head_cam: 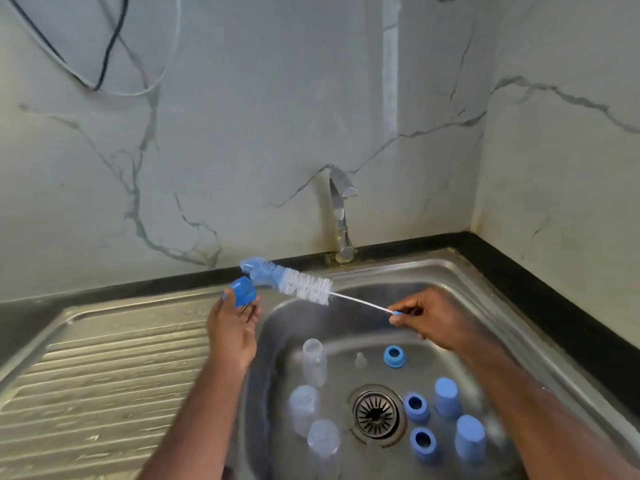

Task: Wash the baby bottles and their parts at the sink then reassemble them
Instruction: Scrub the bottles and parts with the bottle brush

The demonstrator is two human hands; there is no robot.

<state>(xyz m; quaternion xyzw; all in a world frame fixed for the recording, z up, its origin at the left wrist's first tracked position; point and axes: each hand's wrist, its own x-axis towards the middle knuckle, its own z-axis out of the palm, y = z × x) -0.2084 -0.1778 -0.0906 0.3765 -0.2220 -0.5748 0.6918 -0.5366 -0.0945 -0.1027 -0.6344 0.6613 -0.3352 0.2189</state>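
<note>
The left hand (232, 327) holds a blue cap (243, 291) at its fingertips, fingers curled round it, above the seam where the ribbed drainboard (104, 368) meets the sink (460, 271). The right hand (427, 318) pinches the blue handle end of a bottle brush (301, 284), fingers narrow on it. The brush's long axis runs from about four o'clock at the handle to ten o'clock at its tip, nearly level, with the white bristles in the middle and the blue sponge tip just above the cap, at the cap's one o'clock. In the basin, three clear bottles (313, 362) lie from nine to seven o'clock of the drain (376, 415). Three blue collar rings (393, 356) sit at twelve, three and five o'clock of it, and two more blue caps (447, 396) stand further right, closed ends up. A small clear teat (360, 359) stands just left of the top ring. The tap (341, 216) rises at the sink's twelve o'clock.
</note>
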